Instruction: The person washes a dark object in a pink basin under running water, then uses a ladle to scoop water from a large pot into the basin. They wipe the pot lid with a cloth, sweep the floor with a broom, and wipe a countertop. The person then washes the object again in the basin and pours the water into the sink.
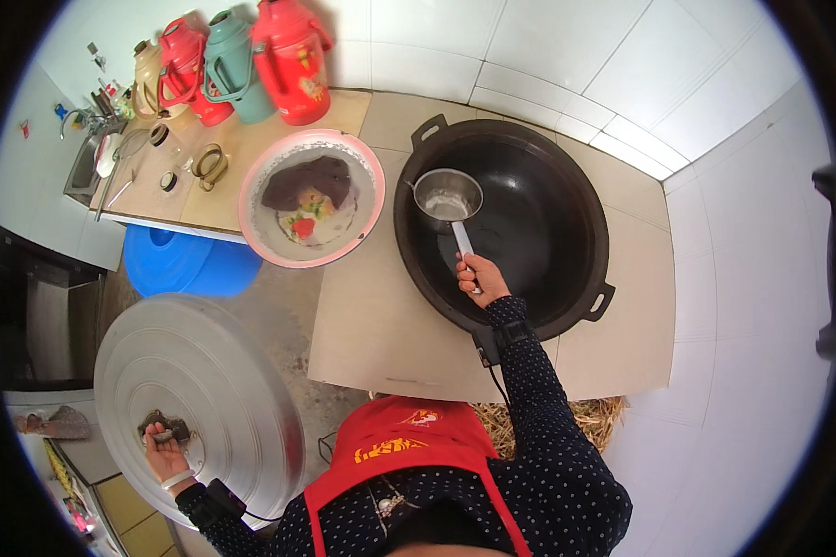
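While right hand (481, 278) clasps ladle (448, 197) near wok's left rim (402, 227) (open room rightward) | left hand (165, 457) grips lid (223, 381) by handle (178, 430)

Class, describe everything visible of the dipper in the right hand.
The dipper has a round, silvery bowl, apparently metal, with a small projection on its left edge and a straight, pale grey handle. Its open mouth faces up; whether liquid lies inside is unclear. The right hand grips the handle's near end. The bowl appears over the left part of the wide black wok; whether they touch is unclear.
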The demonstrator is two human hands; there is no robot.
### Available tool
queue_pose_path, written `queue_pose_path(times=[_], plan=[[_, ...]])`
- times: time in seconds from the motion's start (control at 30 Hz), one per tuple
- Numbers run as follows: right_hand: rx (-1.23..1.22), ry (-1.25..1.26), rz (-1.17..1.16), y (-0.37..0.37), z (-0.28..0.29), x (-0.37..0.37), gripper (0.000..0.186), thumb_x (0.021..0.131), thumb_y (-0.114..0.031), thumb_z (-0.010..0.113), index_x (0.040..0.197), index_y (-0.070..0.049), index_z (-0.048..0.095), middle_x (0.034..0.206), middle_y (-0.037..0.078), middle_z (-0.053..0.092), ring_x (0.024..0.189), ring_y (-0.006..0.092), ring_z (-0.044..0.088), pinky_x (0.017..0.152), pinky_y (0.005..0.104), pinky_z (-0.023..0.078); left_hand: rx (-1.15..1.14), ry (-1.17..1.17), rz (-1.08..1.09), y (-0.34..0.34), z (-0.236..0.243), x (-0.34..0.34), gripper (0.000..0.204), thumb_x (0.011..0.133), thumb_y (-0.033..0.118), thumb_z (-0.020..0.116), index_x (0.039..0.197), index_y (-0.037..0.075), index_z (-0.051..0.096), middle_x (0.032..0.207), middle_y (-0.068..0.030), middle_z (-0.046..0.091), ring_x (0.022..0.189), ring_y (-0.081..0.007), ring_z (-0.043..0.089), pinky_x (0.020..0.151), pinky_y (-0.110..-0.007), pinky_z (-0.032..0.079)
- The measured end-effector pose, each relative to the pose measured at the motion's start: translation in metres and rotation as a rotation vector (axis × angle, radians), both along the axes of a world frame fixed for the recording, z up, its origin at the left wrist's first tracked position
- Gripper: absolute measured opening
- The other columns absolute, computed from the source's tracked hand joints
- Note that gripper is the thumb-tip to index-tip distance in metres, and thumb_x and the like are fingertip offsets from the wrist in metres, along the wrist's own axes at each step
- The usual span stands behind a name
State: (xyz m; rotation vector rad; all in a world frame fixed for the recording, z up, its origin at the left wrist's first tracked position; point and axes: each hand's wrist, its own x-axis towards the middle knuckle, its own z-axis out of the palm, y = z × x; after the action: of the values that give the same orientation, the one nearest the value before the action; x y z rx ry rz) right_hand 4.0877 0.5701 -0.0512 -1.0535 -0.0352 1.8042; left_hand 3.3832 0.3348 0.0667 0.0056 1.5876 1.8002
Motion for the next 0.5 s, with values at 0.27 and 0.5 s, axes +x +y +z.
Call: queue_pose_path(times=[0.27,0.5], plan=[[0.21,-0.456,0.207,0.011,0.086,-0.043,0.011,0.093,-0.015,0.05,0.097,-0.004,0.049,0.071,0.0,0.048,0.049,0.0042,0.039,0.039,0.019,0.032,0.008,-0.018,0.011,0.004,-0.007,0.005,0.019,0.095,0.02,0.051,0.103,0.007,0.061,0.101,-0.0026,0.067,0.096,-0.0146,0.063,0.079,-0.029,0.052],[0.474,-1.109,0.343,0.019,0.085,-0.075,0.02,0.09,-0.016,0.055,0.104,-0.003,0.052,0.072,0.009,0.058,0.053,0.0188,0.053,0.045,0.0298,0.042,0.042,-0.049,0.021,0.006,-0.008,0.007,0.018,0.095,0.02,0.052,0.103,0.006,0.061,0.099,-0.0031,0.066,0.096,-0.0159,0.064,0.078,-0.03,0.053]])
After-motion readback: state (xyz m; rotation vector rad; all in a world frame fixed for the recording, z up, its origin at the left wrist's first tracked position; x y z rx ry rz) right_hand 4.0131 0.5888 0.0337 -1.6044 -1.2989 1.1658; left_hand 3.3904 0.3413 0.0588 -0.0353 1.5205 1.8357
